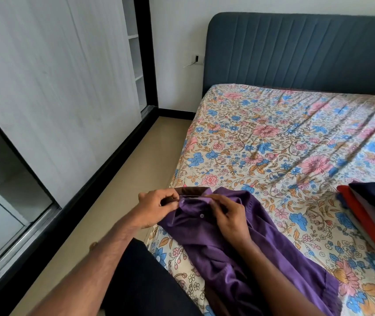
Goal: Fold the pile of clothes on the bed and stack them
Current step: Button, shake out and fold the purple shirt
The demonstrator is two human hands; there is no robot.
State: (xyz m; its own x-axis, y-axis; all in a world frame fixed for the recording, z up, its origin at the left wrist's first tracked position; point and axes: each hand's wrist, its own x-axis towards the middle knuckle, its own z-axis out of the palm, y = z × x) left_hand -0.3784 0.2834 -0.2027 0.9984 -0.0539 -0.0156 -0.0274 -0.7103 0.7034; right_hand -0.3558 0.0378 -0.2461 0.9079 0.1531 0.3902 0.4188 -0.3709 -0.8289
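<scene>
Purple shirt (239,254) lies on the bed (273,144) near its edge; left hand (156,206) and right hand (229,215) both pinch its collar; fabric looks thin, limp, slippery; best held at collar and shoulders; folded stack (373,215) sits nearby.

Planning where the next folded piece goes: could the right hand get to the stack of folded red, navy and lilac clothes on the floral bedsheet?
Probably yes. The right hand pinches the purple satin shirt; only bare floral bedsheet separates it from the stack of folded clothes.

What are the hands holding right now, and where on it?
Both the left hand and right hand pinch the purple shirt at its collar.
</scene>
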